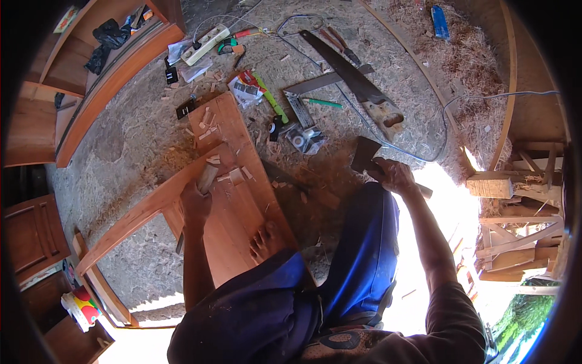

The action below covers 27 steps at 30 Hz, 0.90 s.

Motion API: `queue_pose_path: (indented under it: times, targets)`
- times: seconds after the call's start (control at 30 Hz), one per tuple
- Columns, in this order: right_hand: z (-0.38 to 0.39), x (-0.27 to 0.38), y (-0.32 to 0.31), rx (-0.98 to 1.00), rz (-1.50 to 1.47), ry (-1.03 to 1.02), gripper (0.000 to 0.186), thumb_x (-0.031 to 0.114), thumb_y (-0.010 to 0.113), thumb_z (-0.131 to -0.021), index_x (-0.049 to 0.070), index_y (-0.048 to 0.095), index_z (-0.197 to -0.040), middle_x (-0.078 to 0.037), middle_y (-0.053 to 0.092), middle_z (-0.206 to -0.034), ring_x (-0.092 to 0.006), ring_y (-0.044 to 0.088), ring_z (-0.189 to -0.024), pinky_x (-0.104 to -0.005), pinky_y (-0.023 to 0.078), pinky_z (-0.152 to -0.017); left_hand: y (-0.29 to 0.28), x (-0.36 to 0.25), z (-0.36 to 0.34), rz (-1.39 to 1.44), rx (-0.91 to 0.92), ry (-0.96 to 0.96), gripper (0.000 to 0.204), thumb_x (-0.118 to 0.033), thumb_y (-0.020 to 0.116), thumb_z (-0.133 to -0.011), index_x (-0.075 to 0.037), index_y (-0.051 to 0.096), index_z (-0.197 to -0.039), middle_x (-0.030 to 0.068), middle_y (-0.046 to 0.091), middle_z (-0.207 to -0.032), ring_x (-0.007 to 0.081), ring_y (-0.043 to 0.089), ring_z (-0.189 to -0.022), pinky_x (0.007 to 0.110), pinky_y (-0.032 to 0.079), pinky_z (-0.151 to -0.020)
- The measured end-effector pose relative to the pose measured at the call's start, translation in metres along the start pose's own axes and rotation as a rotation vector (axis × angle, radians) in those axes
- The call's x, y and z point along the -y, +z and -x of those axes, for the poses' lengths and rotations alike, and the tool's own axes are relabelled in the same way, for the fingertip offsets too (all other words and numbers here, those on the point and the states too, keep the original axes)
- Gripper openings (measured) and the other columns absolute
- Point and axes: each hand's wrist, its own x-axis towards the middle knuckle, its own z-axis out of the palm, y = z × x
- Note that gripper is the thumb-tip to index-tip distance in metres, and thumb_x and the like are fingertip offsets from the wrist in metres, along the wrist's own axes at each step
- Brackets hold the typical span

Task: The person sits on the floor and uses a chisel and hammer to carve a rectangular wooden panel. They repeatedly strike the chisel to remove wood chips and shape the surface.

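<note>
My left hand (195,205) is closed around a short piece of wood (208,177), whose upper end rests near the reddish-brown boards. Under it lies a wide reddish-brown board (227,233), with my bare foot (265,241) on top. A long narrow wooden rail (142,203) runs from the board toward the lower left. My right hand (395,176) grips a hatchet (365,155) by its handle, beside my right knee and apart from the wood. Pale wood chips (235,176) are scattered over the board near my left hand.
On the dusty floor ahead lie a handsaw (357,82), a try square (299,110), a green pencil (323,103), pliers (343,45) and a power strip (206,45). A cable (439,145) curves across the right. Wooden cabinets (115,85) stand left; stacked timber (490,185) stands right.
</note>
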Motion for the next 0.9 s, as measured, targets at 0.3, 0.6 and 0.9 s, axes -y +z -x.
queue_pose_path:
  times: [0.3,0.6,0.9]
  targets:
    - [-0.098,0.117,0.044,-0.259,-0.271,-0.318,0.024,0.027,0.072,-0.089,0.011,0.068,-0.106,-0.014,0.066,-0.105,-0.0387,0.067,-0.099,-0.0496,0.056,-0.083,-0.03,0.001,0.027,0.004,0.043,-0.248,0.045,-0.035,0.075,-0.088,-0.001,0.058,-0.113,0.0247,0.065,-0.106,0.0457,0.065,-0.1,0.054,0.05,-0.085]
    - [-0.185,0.229,0.111,-0.132,-0.686,0.254,0.034,0.035,0.075,-0.083,0.006,0.066,-0.099,-0.02,0.073,-0.099,-0.041,0.069,-0.096,-0.0491,0.055,-0.084,-0.032,-0.033,0.042,0.004,-0.212,0.113,0.067,-0.028,0.075,-0.086,-0.005,0.047,-0.143,0.0237,0.05,-0.141,0.0424,0.048,-0.131,0.054,0.041,-0.105]
    - [-0.113,0.261,0.092,-0.033,-1.205,0.064,0.022,0.015,0.065,-0.086,0.0,0.061,-0.102,-0.02,0.068,-0.076,-0.0345,0.072,-0.073,-0.044,0.054,-0.063,0.028,-0.039,0.054,-0.102,-0.136,0.182,0.075,-0.04,0.062,-0.096,0.0,0.037,-0.154,0.0238,0.029,-0.163,0.0415,0.029,-0.15,0.06,0.022,-0.119]
